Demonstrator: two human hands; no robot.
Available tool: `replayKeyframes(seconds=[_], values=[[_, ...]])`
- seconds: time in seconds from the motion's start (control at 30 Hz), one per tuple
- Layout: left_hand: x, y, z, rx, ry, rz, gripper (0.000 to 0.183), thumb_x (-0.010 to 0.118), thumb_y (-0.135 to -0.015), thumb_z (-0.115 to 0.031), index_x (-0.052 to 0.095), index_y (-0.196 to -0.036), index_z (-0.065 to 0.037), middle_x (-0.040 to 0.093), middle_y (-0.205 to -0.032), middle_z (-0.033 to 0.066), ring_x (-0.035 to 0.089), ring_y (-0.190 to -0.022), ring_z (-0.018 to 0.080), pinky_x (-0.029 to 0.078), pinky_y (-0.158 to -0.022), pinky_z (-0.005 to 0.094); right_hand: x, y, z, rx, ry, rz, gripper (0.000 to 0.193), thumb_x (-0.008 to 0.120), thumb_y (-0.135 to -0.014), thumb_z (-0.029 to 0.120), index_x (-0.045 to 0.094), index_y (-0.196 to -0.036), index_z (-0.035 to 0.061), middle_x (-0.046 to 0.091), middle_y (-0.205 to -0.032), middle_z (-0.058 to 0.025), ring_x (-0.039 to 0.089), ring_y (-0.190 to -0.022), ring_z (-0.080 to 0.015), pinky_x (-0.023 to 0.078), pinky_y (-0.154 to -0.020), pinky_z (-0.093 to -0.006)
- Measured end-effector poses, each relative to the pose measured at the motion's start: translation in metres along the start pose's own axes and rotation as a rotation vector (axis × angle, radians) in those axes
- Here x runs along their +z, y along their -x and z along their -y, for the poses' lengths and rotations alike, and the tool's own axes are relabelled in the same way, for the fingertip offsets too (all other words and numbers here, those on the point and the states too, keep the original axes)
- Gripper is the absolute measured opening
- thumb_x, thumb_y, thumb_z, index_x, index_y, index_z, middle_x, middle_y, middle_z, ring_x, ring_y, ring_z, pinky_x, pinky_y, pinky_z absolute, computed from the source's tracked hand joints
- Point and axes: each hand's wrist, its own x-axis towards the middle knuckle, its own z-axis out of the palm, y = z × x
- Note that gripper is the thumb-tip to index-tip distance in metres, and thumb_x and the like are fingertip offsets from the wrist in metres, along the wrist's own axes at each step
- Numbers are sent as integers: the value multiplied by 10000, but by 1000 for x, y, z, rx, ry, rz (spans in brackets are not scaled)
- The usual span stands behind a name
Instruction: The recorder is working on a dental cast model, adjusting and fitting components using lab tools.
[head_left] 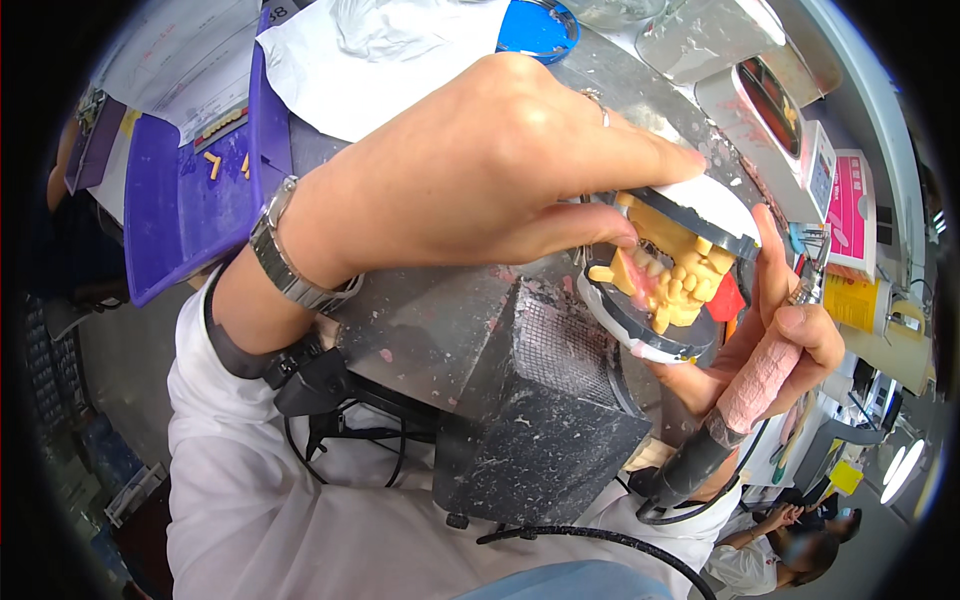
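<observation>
My left hand (490,170), a metal watch on its wrist, reaches across from the left. Its thumb and index finger grip the upper part of a yellow dental model (690,285), which has pink gum wax and teeth set in it. Black and white mounting plates cap the model above and below, and its two halves stand apart on one side. My right hand (808,335) is closed around a rotary handpiece (765,375) with a pink wrapped grip, its metal tip pointing up. Fingers of that hand also steady the model's right side and underside. A red piece (727,298) shows behind the model.
A dusty black box with a mesh grille (560,350) stands below the model. At the left is a purple tray (175,215) with small yellow pieces. White sheeting (380,70) and a blue lid (537,30) lie at the back. Cables cross my lap; people sit at lower right.
</observation>
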Motion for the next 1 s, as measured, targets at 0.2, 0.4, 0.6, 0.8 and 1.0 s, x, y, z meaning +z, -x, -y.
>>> replayKeyframes(seconds=[0.2, 0.4, 0.6, 0.8, 1.0], values=[[-1, -1, -1, -2, -13, 15, 447, 769, -678, -85, 666, -1110, -33, 700, -961, 114, 688, -752, 224, 532, -629, 274, -1, 0, 3, -1, 52, 3, 807, 864, -631, 132, 284, -1190, 182, 352, -1370, -345, 429, -1270, -393, 414, -1037, -462], [1, 0, -1, -3, -12, 4, 442, 770, -680, -83, 668, -1107, -36, 703, -943, 114, 689, -741, 219, 529, -620, 276, -2, 1, 3, 3, 72, -7, 811, 874, -616, 131, 286, -1172, 178, 367, -1361, -343, 449, -1255, -387, 427, -1026, -454], [4, -3, 11, -21, 238, -27, 452, 775, -705, -168, 628, -1106, -20, 678, -954, 125, 666, -838, 239, 513, -721, 301, 0, 1, 0, -13, 47, -19, 800, 884, -600, 127, 289, -1134, 172, 423, -1330, -320, 487, -1218, -368, 436, -1014, -444], [27, -12, 17, -340, 775, 238, 531, 712, -808, -286, 507, -1194, 15, 598, -1075, 112, 580, -1006, 193, 446, -878, 326, -6, 0, 7, 71, 8, -56, 767, 892, -591, 146, 282, -1055, 126, 506, -1284, -287, 548, -1164, -313, 420, -1004, -405], [24, -12, 2, -575, 742, -95, 547, 658, -849, -444, 520, -1126, 8, 625, -937, 93, 584, -876, 153, 463, -752, 279, -43, 13, 42, 505, -207, -217, 555, 689, -807, 461, 438, -1052, 31, 578, -1191, -261, 653, -942, -295, 514, -853, -349]])
